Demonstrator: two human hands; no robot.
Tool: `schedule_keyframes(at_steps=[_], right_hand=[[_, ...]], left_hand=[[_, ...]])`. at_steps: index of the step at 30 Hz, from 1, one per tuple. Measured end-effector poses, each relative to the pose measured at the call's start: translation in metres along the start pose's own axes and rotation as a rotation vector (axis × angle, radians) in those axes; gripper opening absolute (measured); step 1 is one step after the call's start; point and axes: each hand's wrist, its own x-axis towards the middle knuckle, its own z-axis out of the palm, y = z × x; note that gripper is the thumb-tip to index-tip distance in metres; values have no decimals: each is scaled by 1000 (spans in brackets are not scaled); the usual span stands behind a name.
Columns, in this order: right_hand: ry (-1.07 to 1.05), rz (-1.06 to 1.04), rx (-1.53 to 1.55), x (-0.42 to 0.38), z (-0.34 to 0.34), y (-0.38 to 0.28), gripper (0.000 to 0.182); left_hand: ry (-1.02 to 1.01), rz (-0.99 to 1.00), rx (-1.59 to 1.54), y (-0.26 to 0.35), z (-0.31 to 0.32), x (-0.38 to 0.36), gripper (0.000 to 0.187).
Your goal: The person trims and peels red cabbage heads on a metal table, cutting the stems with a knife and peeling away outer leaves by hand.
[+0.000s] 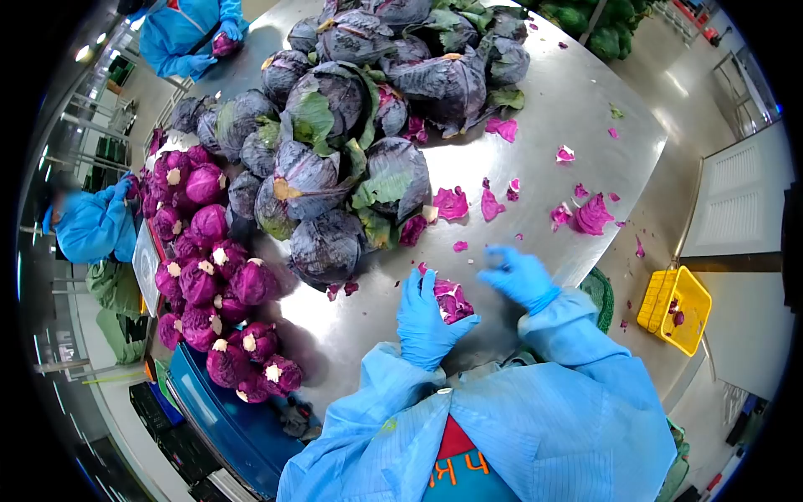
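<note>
My left hand (425, 325), in a blue glove, is wrapped round a small red cabbage (452, 301) close to my body, over the metal table (360, 309). Its purple and white leaf surface shows between my thumb and fingers. To the right, my right hand (520, 279), also gloved, is raised with its fingers apart and nothing in them, not touching the cabbage. Torn purple leaf pieces (451, 203) lie on the table beyond my hands.
Untrimmed dark cabbages (326, 247) are heaped ahead, with peeled purple cabbages (199, 282) piled at the left. A blue bin (222, 418) stands at lower left, a yellow basket (676, 309) at right. Two co-workers in blue, one person (92, 222) farther left, stand across the table.
</note>
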Motion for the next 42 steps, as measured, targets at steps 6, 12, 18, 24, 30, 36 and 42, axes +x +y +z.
schedule_keyframes(at_steps=[6, 12, 18, 24, 30, 36, 42], right_hand=[[-381, 130, 462, 7, 45, -26, 60], [-265, -355, 89, 14, 38, -19, 31], [120, -110, -63, 27, 11, 56, 27], [438, -37, 217, 11, -33, 72, 30], [-359, -98, 474, -4, 34, 6, 57], [-198, 126, 906, -24, 36, 8, 28], [256, 148, 992, -56, -32, 52, 33]], left_hand=[[7, 61, -44, -6, 2, 2, 85], [-158, -110, -22, 11, -5, 16, 75], [-91, -51, -81, -5, -6, -12, 84], [-88, -110, -81, -3, -3, -9, 91], [-189, 115, -85, -21, -19, -11, 112], [-138, 13, -206, -43, -5, -18, 119], [-94, -136, -372, -60, 1, -14, 117]])
